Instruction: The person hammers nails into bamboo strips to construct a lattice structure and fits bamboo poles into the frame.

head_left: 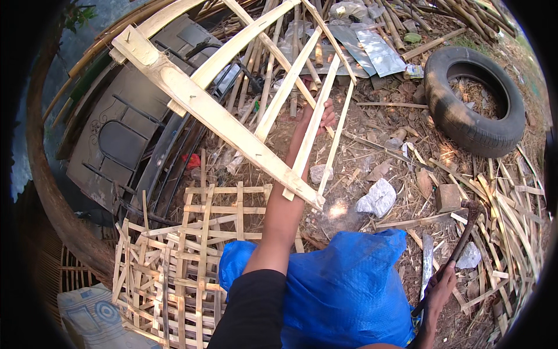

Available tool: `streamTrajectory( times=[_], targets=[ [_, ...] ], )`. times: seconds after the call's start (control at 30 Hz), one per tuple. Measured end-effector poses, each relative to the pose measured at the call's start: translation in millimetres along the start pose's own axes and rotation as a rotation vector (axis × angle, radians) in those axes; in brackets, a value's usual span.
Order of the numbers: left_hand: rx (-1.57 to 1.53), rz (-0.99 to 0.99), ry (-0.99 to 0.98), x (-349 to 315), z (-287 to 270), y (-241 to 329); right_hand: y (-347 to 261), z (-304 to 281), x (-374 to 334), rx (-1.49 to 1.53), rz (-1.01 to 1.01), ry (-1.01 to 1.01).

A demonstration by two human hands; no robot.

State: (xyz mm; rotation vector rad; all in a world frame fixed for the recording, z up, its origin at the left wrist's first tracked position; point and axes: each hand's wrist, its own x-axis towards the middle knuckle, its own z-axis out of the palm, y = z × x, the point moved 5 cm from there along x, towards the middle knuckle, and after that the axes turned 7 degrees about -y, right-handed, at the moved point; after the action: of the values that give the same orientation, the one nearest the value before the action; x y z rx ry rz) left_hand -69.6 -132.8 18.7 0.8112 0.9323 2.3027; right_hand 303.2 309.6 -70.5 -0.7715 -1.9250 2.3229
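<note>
A frame of split bamboo strips (200, 110) with nails in its thick edge piece is held up in front of me, slanting across the upper middle. My left arm reaches behind and through it. My left hand (323, 116) is closed around one of its thin slats near the far side. Low on the right, my right hand (440, 286) grips the handle of a hammer (463, 241), its rusty head pointing up and away. The hammer is apart from the frame. Below the frame lies a full blue plastic sack (343, 285), partly behind my left forearm.
A worn tyre (478, 102) lies at the far right. Cut bamboo strips (511, 227) pile up along the right, near a wooden block (449, 198). Woven bamboo lattices (197, 250) lie at left, below dark metal chairs (125, 136). Bamboo poles (395, 29) lie at the back.
</note>
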Motion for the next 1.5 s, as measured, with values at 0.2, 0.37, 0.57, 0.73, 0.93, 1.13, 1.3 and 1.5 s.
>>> streamTrajectory(
  times=[0.2, 0.37, 0.57, 0.73, 0.93, 1.13, 1.3, 1.5],
  targets=[
    [0.399, -0.047, 0.59, -12.4, -11.7, 3.4, 9.6, 5.5, 10.7, -0.034, -0.012, -0.055],
    [0.97, -0.121, 1.208, -28.4, -1.6, -13.1, 31.2, -0.4, 14.3, 0.052, 0.274, -0.003],
    [1.127, -0.446, 1.163, -66.3, -23.3, -98.1, 67.4, -62.2, 9.3, 0.002, 0.318, 0.165],
    [1.246, -0.678, 0.967, -76.1, -25.9, -155.9, 66.8, -95.7, -4.4, 0.059, 0.261, 0.279],
    [1.29, -0.689, 0.954, -62.9, -28.4, -203.6, 72.3, -101.2, -9.7, 0.044, 0.303, 0.294],
    [1.416, -0.737, 0.865, -91.0, -49.2, -217.2, 69.5, -85.0, -11.9, 0.002, 0.292, 0.212],
    [1.509, -0.881, 0.813, -107.4, -43.1, -228.6, 71.8, -83.4, -12.1, 0.002, 0.314, 0.187],
    [1.529, -1.056, 0.896, -103.7, -36.1, -229.2, 77.8, -77.1, -8.5, -0.015, 0.32, 0.186]
  ],
)
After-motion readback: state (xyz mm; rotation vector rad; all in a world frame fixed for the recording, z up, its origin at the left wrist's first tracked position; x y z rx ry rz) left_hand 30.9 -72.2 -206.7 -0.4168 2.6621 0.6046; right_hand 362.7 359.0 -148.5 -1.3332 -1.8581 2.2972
